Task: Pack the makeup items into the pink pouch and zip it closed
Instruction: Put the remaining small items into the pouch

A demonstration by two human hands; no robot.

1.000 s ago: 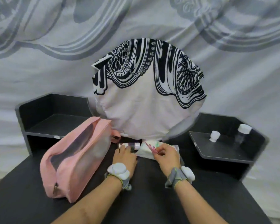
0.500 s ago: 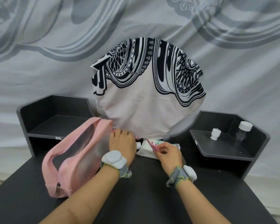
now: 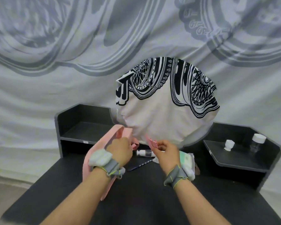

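The pink pouch (image 3: pixel 102 143) stands tilted on the black table, mostly behind my left forearm. My left hand (image 3: pixel 120 151) grips the pouch's far end near its pink loop. My right hand (image 3: pixel 165 149) is lifted off the table and pinches a small flat pink item (image 3: pixel 151 142) between its fingers, just right of the pouch. A small clear bottle with a white cap (image 3: pixel 144 153) lies on the table between my hands. A white and green packet (image 3: pixel 186 159) lies behind my right wrist. A dark thin stick (image 3: pixel 139 165) lies below the bottle.
A round stand draped in black-and-white patterned cloth (image 3: pixel 167 104) rises behind the items. Black shelves sit at left (image 3: pixel 83 127) and at right (image 3: pixel 237 156); the right one holds a white cap (image 3: pixel 229 145) and a clear jar (image 3: pixel 257 142).
My right hand has lifted the pink item off the packet and brought it up toward the pouch. My left hand has closed on the pouch's end. The camera view has shifted left.
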